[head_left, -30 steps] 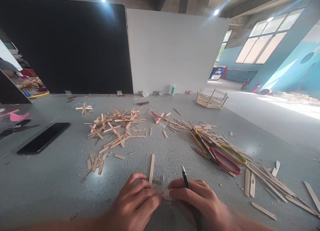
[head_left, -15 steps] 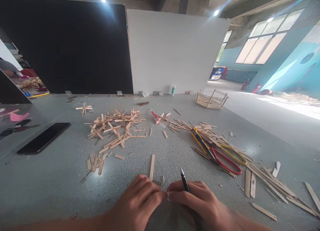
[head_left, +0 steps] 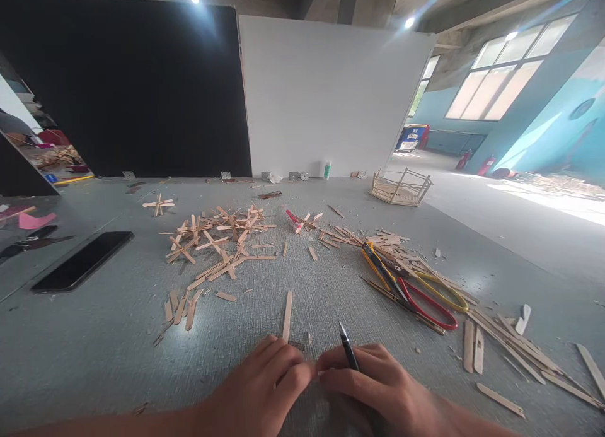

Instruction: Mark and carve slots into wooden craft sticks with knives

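At the near edge of the grey table (head_left: 94,336) my left hand (head_left: 259,393) lies with its fingers pressed together, fingertips meeting those of my right hand (head_left: 378,393). What they pinch between them is hidden. My right hand also grips a black pen (head_left: 348,352), its tip pointing up and away. A single wooden craft stick (head_left: 287,316) lies just beyond my left fingers.
A heap of wooden sticks and stick crosses (head_left: 220,238) covers the table's middle. Scissors with red and yellow handles (head_left: 425,295) lie among loose sticks (head_left: 510,349) on the right. A black phone (head_left: 82,259) rests at the left. A stick-built frame (head_left: 401,186) and a small bottle (head_left: 326,169) stand at the back.
Both hands have drawn slightly nearer to me, and their fingertips have closed together; the small stick piece seen between them a second ago is now hidden.
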The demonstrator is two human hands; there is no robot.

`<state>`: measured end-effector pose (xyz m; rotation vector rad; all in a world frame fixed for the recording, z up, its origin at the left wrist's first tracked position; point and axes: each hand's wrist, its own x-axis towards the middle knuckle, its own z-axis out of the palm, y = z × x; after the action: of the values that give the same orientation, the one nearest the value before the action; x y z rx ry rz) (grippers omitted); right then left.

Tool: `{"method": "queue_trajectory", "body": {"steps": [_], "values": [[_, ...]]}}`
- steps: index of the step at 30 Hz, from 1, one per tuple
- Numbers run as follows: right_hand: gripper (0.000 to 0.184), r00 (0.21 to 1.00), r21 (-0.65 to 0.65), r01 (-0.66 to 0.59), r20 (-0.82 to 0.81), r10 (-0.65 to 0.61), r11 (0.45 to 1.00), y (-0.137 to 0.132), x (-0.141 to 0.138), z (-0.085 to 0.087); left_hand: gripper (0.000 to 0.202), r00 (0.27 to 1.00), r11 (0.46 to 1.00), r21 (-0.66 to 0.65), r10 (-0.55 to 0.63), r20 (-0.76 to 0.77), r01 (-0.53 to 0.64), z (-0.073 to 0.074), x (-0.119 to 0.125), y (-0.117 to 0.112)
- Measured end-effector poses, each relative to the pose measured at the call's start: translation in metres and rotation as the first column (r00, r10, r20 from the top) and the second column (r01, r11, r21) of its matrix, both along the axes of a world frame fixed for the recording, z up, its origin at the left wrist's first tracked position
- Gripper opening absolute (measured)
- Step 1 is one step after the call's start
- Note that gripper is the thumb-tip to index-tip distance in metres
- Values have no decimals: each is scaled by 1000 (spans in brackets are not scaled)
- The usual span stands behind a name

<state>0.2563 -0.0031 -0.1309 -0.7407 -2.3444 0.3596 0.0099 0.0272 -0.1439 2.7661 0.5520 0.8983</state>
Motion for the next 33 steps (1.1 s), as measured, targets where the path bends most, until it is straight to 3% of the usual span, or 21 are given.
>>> {"method": "queue_trajectory", "body": {"steps": [5, 8, 12, 17, 19, 33], "values": [[22, 1000, -7, -24, 11, 24, 1000, -1, -1, 3, 23, 1000, 995, -101, -14, 23, 16, -7, -3, -1], [23, 1000, -18, 16, -3, -16, 1000, -1, 1, -4, 31, 999, 989, -146, 14, 43, -8, -6, -3, -2], [20, 984, -109, 161, -60, -168, 981, 0, 2, -18, 35, 998, 969, -243, 51, 24, -44, 5, -2, -1], [14, 879, -229, 423, -131, -458, 877, 5, -2, -23, 34, 994, 970, -240, 68, 82, -47, 11, -1, 1], [13, 845, -246, 475, -138, -516, 845, 8, -2, -24, 32, 996, 968, -245, 76, 53, -61, 10, -1, 2], [16, 798, -264, 545, -129, -589, 796, 12, -2, -23, 24, 999, 969, -244, 45, 14, -41, -1, -2, 4]]}}
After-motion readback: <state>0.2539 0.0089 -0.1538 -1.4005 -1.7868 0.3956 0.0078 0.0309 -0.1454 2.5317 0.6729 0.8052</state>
